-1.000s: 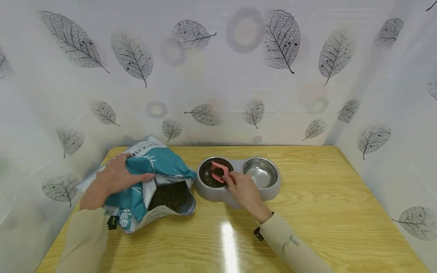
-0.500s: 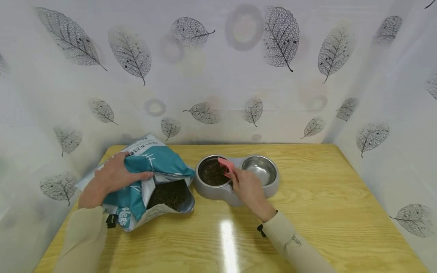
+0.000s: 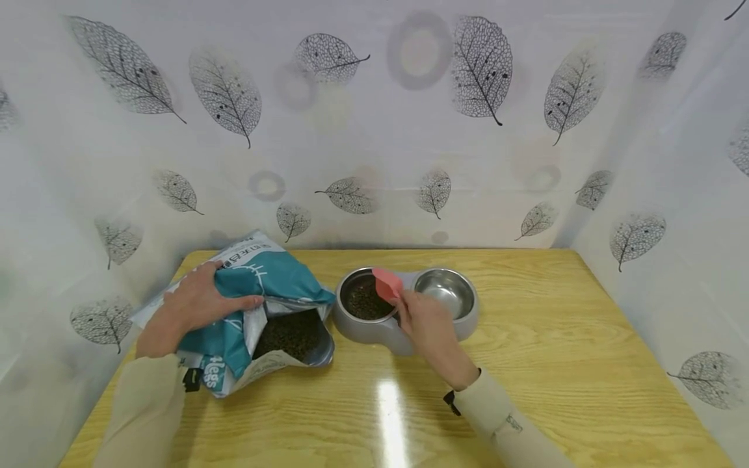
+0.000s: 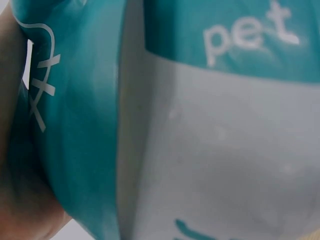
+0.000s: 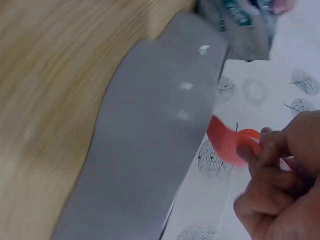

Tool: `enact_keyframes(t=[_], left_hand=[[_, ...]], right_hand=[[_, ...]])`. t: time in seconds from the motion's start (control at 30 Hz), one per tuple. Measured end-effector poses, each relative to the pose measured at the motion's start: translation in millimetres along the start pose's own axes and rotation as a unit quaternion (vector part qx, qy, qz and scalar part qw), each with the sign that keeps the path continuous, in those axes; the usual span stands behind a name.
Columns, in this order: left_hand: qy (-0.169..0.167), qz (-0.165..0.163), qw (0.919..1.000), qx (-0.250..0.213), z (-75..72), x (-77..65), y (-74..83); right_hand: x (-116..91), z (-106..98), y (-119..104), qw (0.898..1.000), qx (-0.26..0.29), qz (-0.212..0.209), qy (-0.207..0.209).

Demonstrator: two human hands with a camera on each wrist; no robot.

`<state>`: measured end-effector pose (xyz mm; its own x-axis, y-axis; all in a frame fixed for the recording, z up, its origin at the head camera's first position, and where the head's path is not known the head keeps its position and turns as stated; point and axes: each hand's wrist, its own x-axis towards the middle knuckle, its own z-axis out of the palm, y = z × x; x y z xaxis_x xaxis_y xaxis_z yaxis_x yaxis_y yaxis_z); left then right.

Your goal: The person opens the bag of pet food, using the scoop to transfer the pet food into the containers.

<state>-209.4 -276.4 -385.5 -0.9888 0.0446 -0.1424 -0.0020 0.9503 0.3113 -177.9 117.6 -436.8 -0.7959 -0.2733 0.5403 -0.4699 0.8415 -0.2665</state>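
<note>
Two bowls (image 3: 449, 291) are sitting in one grey stand (image 3: 365, 330), and my right hand (image 3: 432, 331) is pinching the pink scoop (image 3: 386, 284) over the kibble (image 3: 364, 305) in the left bowl (image 3: 354, 279), blocking part of the right bowl (image 3: 453, 296)! My left hand (image 3: 196, 300) is resting on the bag (image 3: 292, 276), thumb spread wide, its gaping mouth crowding the stand. Behind the table (image 3: 556, 338), a leaf-print sheet (image 3: 386, 143) is hanging.

Pink scoop (image 3: 387, 284) tilted over gray double bowl (image 3: 365, 329), gaping teal-and-white bag (image 3: 287, 273) alongside.
</note>
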Motion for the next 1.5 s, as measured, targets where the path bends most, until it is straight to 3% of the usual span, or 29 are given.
enact_keyframes(t=[0.07, 0.17, 0.23, 0.37, 0.47, 0.53, 0.63, 0.7, 0.8, 0.9, 1.03, 1.17, 1.33, 1.5], left_hand=[[0.000, 0.001, 1.0000, -0.002, 0.3, 0.2, 0.0], [0.001, 0.003, 1.0000, -0.004, 0.8, 0.6, 0.0], [0.002, 0.002, 1.0000, -0.003, 1.2, 0.8, -0.2], [0.001, -0.001, 1.0000, -0.002, 1.3, 0.3, -0.3], [0.001, -0.002, 1.0000, -0.003, 1.0, 0.2, -0.3], [0.001, -0.003, 1.0000, -0.002, 0.7, 0.5, -0.2], [0.000, -0.003, 1.0000, 0.001, 0.5, 1.5, -0.3], [0.001, -0.001, 1.0000, 0.003, 1.0, 2.2, -0.8], [0.002, -0.001, 1.0000, 0.005, 1.0, 2.4, -1.2], [0.000, -0.005, 1.0000, 0.006, 1.0, 1.8, -1.0], [-0.002, -0.008, 1.0000, 0.004, 1.3, 1.3, -0.8], [0.000, -0.008, 1.0000, 0.004, 1.7, 1.5, -1.5], [0.002, -0.008, 0.9999, 0.006, 1.7, 1.8, -2.0], [0.001, -0.008, 1.0000, 0.004, 1.8, 1.3, -2.4]], right_hand=[[0, -4, -2, 0.993, 0.094, 0.053, -0.048], [-2, -10, -6, 0.961, 0.210, 0.140, -0.116], [-4, -13, -8, 0.939, 0.258, 0.170, -0.149], [-9, -14, -12, 0.913, 0.324, 0.137, -0.209], [-11, -11, -21, 0.902, 0.340, 0.091, -0.249], [-11, -7, -29, 0.907, 0.321, 0.065, -0.265], [-11, 0, -42, 0.927, 0.267, 0.018, -0.264], [-11, 5, -51, 0.947, 0.211, -0.026, -0.242], [-11, 11, -63, 0.968, 0.128, -0.085, -0.197], [-14, 18, -73, 0.981, 0.046, -0.121, -0.147], [-16, 22, -87, 0.986, -0.048, -0.121, -0.103], [-16, 27, -103, 0.983, -0.119, -0.090, -0.105], [-13, 36, -115, 0.980, -0.133, -0.065, -0.131], [-10, 47, -114, 0.983, -0.118, -0.060, -0.125]])
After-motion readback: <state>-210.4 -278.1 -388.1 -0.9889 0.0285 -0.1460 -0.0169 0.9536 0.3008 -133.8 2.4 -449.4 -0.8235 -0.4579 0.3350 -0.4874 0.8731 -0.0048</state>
